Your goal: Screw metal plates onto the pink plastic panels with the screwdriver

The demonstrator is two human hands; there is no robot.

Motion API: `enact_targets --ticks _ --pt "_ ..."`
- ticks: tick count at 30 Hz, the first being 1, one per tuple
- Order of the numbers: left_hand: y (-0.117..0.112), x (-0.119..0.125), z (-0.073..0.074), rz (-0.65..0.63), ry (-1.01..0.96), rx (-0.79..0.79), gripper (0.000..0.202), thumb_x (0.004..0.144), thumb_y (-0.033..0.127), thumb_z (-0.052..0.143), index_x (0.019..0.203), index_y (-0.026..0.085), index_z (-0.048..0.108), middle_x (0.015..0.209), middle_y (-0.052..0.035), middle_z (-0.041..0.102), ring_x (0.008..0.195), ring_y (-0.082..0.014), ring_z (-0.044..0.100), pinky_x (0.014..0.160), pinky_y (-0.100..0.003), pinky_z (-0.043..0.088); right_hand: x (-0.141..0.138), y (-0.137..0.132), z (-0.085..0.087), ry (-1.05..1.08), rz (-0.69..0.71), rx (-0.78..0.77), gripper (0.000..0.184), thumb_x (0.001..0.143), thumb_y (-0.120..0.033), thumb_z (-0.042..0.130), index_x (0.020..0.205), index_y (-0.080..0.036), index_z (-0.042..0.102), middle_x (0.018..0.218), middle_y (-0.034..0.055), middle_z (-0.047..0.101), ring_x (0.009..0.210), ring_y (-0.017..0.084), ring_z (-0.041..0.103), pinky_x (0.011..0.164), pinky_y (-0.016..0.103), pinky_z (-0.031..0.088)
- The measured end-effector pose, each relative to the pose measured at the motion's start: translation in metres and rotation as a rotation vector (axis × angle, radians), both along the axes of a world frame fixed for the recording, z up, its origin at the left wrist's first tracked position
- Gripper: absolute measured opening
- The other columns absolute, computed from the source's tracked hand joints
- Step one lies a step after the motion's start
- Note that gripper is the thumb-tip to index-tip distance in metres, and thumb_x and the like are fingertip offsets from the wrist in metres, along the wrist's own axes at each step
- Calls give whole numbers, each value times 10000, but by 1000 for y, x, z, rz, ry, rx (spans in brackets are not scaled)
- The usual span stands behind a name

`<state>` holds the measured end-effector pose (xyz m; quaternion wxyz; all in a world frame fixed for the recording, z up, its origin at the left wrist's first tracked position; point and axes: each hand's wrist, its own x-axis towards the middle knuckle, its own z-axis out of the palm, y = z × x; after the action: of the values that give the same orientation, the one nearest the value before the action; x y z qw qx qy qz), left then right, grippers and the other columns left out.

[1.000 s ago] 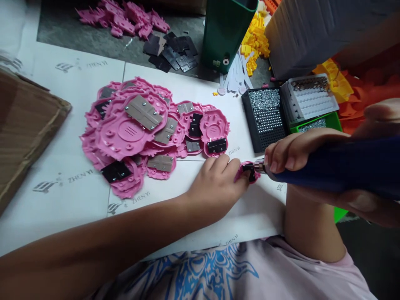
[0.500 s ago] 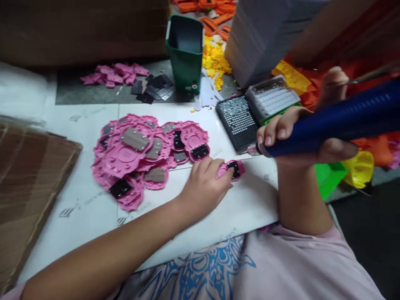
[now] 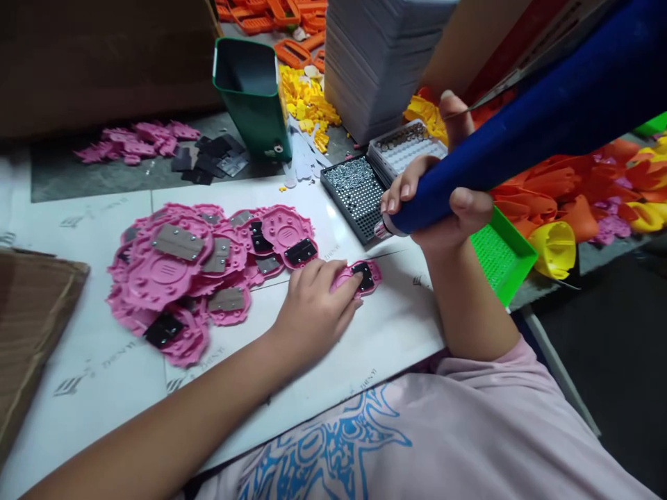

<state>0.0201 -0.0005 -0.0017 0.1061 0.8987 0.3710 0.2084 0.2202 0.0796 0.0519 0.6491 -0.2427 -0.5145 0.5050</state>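
Note:
My left hand lies on the white sheet, fingers pressed onto a small pink plastic part with a black plate on it. My right hand is wrapped around a blue electric screwdriver, whose metal tip hovers over the black screw tray, up and to the right of the pink part. A heap of pink parts with grey and black plates lies to the left of my left hand.
A green bin stands behind the pile. A grey tray and a green tray flank the screw tray. Yellow pieces, orange parts, a white stack and cardboard surround the sheet.
My right hand lifted the screwdriver off the pink part and swung it up and right over the black screw tray. My left hand stayed on the part. The camera view shifted right.

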Motion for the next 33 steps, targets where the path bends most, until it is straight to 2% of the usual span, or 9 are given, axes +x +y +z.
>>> enact_targets --ticks 3,9,12,22,25,29,33 --pt "0 0 0 3 1 -7 259 915 259 582 1125 149 685 1159 -161 631 1032 -305 501 851 -452 426 -1 -1 2 -47 -18 -10 735 589 -474 672 1229 -304 352 588 -84 590 461 194 575 440 327 496" --pt "0 0 2 1 4 -28 255 911 263 585 1121 153 682 1162 -161 630 1034 -308 498 846 -451 419 -4 -1 1 -62 -14 -32 741 591 -492 688 1221 -312 344 589 -81 594 470 197 579 456 338 501" --pt "-1 0 2 2 4 -29 255 912 259 583 1122 153 680 1162 -156 630 1041 -306 501 854 -451 424 -3 1 -1 -48 13 24 692 616 -479 656 1210 -299 350 583 -77 601 458 198 584 446 329 498" --pt "-1 1 1 4 -1 -10 262 914 261 577 1133 161 679 1173 -148 636 1031 -285 501 869 -441 425 -4 -6 1 -27 -83 -6 692 612 -474 692 1237 -316 439 590 -65 559 469 173 555 459 315 494" --pt "-4 1 2 36 -26 8 256 908 258 582 1118 163 694 1166 -150 641 1027 -293 481 855 -439 410 -5 -8 3 -19 -64 -8 605 643 -450 694 1194 -303 489 611 -46 585 481 175 570 492 325 515" --pt "-8 0 9 60 -53 75 255 895 308 607 1094 187 710 1140 -135 664 1007 -302 474 818 -434 361 -5 -11 5 5 26 60 412 696 -406 684 1068 -270 570 634 -20 609 513 176 603 516 322 535" --pt "-5 -7 27 129 -4 91 303 881 355 632 1135 200 685 1116 -115 678 1000 -299 487 798 -425 328 -1 -11 3 59 54 83 338 690 -388 680 992 -258 604 654 -1 628 532 188 608 500 333 530"
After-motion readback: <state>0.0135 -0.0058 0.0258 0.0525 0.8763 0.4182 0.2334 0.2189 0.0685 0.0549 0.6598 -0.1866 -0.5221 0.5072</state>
